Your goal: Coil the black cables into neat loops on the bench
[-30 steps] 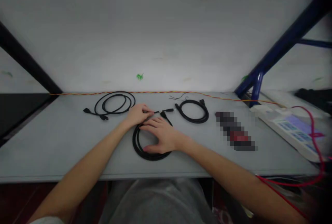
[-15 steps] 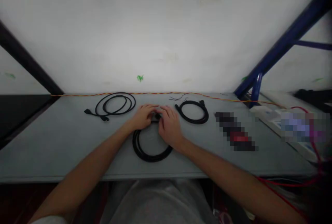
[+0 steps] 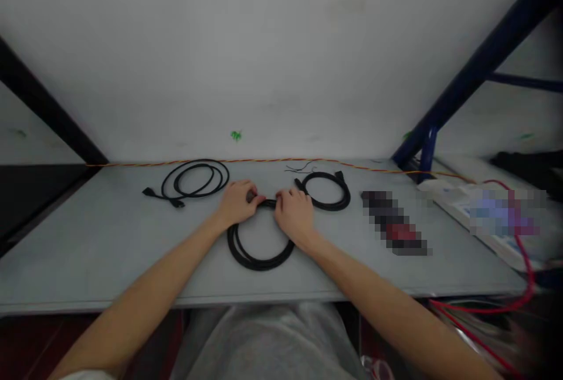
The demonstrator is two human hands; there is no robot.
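A coiled black cable [image 3: 257, 254] lies on the grey table [image 3: 109, 251] just in front of me. My left hand [image 3: 237, 203] and my right hand [image 3: 295, 216] meet at the far side of the coil, fingers curled and pinched on the cable's ends between them. What exactly sits under the fingertips is hidden. Another black coiled cable [image 3: 196, 179] lies to the left, a smaller coil [image 3: 328, 190] just right of my right hand.
An orange-red twisted wire [image 3: 272, 160] runs along the back edge by the white wall. A blurred dark object [image 3: 393, 224] lies to the right, a white power strip [image 3: 475, 216] and red cable [image 3: 523, 274] farther right. Blue frame struts [image 3: 461, 84] rise at right.
My right hand lifted off the coil where it lay flat and moved up to the cable ends beside my left hand. Both hands now pinch there.
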